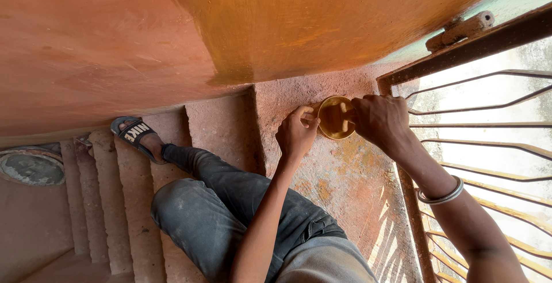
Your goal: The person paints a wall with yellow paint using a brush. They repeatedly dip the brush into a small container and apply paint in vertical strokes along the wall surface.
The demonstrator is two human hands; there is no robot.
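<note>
Presently, head view, looking down a flight of rough reddish steps (pixel 224 125) beside an orange-plastered wall (pixel 322 24).

Position of the thing: a small round yellow tin (pixel 335 117) rests on the top landing (pixel 345 173), near the wall's foot and just beside the rusty metal grille (pixel 483 127).

Left hand (pixel 296 133): fingers curled, fingertips pinched on the tin's left rim. Judged to be steadying it so it does not slide on the gritty surface.

Right hand (pixel 380 121): closed over the tin's right edge, knuckles up, fingers bent down onto the rim. What the fingertips grip underneath is hidden; cannot tell whether a lid or tool is held. A metal bangle (pixel 441 194) sits on that forearm.

Contents: the tin's mouth faces the camera; the inside looks ochre-yellow, the same tone as the stains on the landing. A pale upright mark shows within; whether it is a stick, a handle or a reflection cannot be told. Fill level not readable.

Posture: person seated on the steps, dark trousers (pixel 230 208), one foot in a black sandal (pixel 135 136) lower down. Tin placed within reach of both arms.
</note>
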